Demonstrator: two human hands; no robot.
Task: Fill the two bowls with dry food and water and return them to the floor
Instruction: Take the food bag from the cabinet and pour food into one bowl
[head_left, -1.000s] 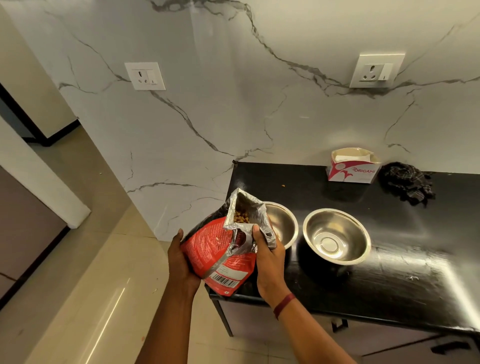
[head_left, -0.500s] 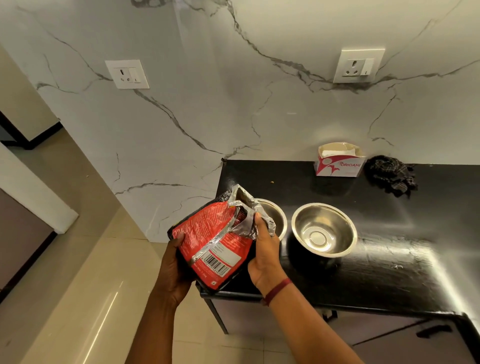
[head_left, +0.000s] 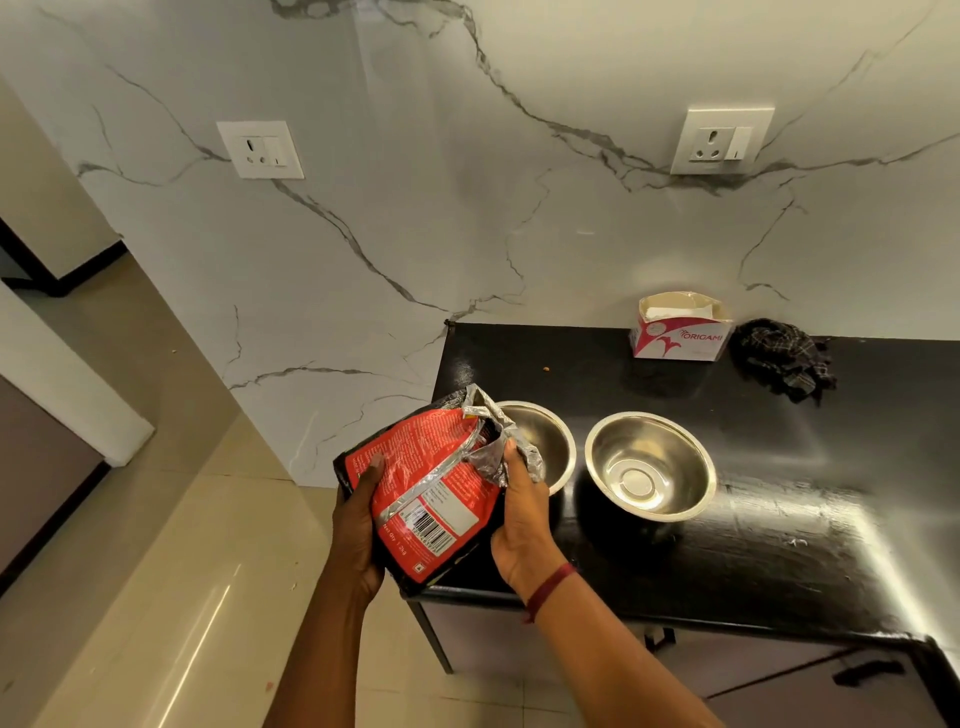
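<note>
Two steel bowls stand side by side on the black counter (head_left: 779, 545). The left bowl (head_left: 545, 441) is partly hidden behind a red and black food bag (head_left: 431, 483). The right bowl (head_left: 649, 465) looks bare inside. The bag is tilted, its crumpled silver mouth pointing over the left bowl's rim. My left hand (head_left: 358, 519) grips the bag's lower left side. My right hand (head_left: 522, 514) pinches the silver foil at the bag's mouth. I cannot see whether food lies in the left bowl.
A red and white tissue box (head_left: 680, 330) and a dark crumpled cloth (head_left: 784, 358) sit at the back of the counter by the marble wall. A single kibble piece (head_left: 545, 369) lies on the counter. Beige tiled floor (head_left: 156, 597) spreads to the left.
The bag has tipped from upright to lying over toward the left bowl, its open mouth now folded and turned away from me. Both hands stayed on it.
</note>
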